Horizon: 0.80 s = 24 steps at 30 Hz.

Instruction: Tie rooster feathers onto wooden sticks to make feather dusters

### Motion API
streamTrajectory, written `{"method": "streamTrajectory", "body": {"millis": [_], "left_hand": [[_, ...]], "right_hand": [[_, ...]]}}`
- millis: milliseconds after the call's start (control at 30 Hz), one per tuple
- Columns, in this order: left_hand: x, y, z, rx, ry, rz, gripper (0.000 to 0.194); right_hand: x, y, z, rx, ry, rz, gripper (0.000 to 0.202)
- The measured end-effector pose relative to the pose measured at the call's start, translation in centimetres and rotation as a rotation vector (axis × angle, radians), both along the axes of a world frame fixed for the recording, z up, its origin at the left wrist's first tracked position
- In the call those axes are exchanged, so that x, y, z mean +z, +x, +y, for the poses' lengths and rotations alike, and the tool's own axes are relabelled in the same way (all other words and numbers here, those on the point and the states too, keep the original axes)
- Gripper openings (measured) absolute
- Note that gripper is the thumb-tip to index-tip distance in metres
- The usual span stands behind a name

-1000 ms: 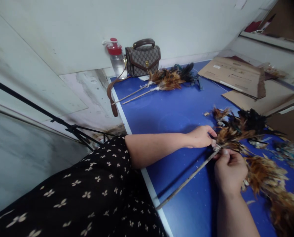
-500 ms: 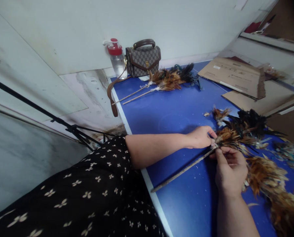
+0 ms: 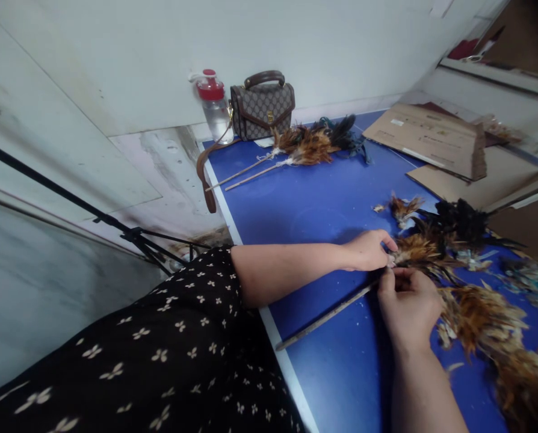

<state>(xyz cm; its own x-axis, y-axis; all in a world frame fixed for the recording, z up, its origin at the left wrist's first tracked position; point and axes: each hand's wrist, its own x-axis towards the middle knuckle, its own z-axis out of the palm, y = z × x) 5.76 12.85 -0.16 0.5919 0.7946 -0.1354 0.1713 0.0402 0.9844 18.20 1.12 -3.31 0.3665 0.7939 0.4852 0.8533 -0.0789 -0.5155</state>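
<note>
A thin wooden stick (image 3: pixel 325 320) lies slanting over the blue table, with a brown feather bunch (image 3: pixel 416 249) at its upper right end. My left hand (image 3: pixel 369 250) closes its fingers round the pale binding where the feathers meet the stick. Just below, my right hand (image 3: pixel 411 307) has thumb and fingers pinched together at the same joint, covering part of the stick; whatever fine strand may be in the pinch is too small to see. The stick's lower end reaches the table's white edge.
Two finished-looking feather sticks (image 3: pixel 307 147) lie at the back before a handbag (image 3: pixel 262 111) and a water bottle (image 3: pixel 215 111). Loose feather heaps, black (image 3: pixel 463 222) and tan (image 3: pixel 490 316), spread at right. Cardboard (image 3: pixel 431 138) lies behind them. A black tripod leg (image 3: pixel 70 189) stands left.
My right hand has shifted a little left and down, closing nearer to the stick below the binding. My left hand stays on the feather base.
</note>
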Motion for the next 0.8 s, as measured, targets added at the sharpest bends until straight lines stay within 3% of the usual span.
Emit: {"method": "streamTrajectory", "body": {"millis": [100, 267, 400, 633, 800], "left_hand": [[0.0, -0.1, 0.0, 0.001, 0.000, 0.000, 0.022], [0.1, 0.1, 0.0, 0.005, -0.018, 0.007, 0.020], [0.1, 0.2, -0.1, -0.008, -0.011, 0.005, 0.014], [0.7, -0.6, -0.2, -0.074, 0.218, 0.119, 0.013], [0.6, -0.7, -0.1, -0.098, 0.274, 0.127, 0.013]], "right_hand": [[0.0, 0.1, -0.1, -0.041, 0.002, 0.088, 0.036], [0.1, 0.5, -0.3, -0.025, -0.077, 0.432, 0.046], [-0.1, 1.0, -0.2, -0.010, -0.105, 0.371, 0.041], [-0.3, 1.2, 0.0, -0.031, -0.106, 0.322, 0.033], [0.1, 1.0, -0.1, -0.019, -0.087, 0.309, 0.031]]}}
